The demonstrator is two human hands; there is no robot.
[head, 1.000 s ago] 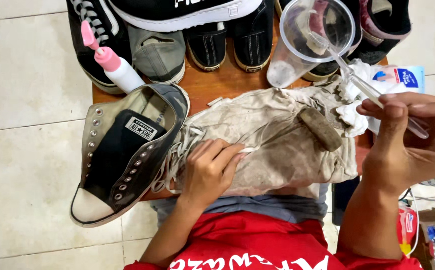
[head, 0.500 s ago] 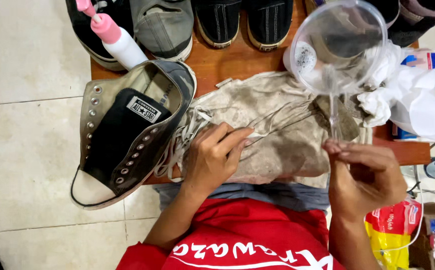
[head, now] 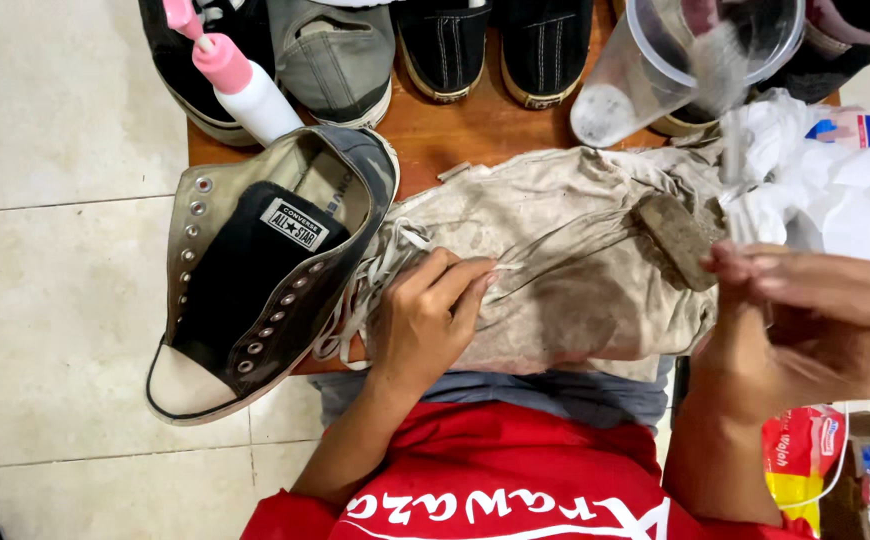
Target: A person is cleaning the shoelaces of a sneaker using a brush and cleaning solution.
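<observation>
While the left hand (head: 425,325) pins a lace (head: 375,275) on the cloth (head: 575,290) at the desk's (head: 455,130) near edge, right fingers (head: 755,270) clamp a brush (head: 720,70) dipping into the cup (head: 655,60); likely scrubbing follows, needing a wet brush.

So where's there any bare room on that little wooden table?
Only a strip of table between the black shoes, cloth and clear cup. Shoes, bottle and high-top sneaker crowd the rest.

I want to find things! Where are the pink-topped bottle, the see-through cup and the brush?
pink-topped bottle (head: 255,100), head view, on its white body.
see-through cup (head: 605,100), head view, on its clear side near the base.
brush (head: 677,238), head view, on its worn bristle block.
</observation>
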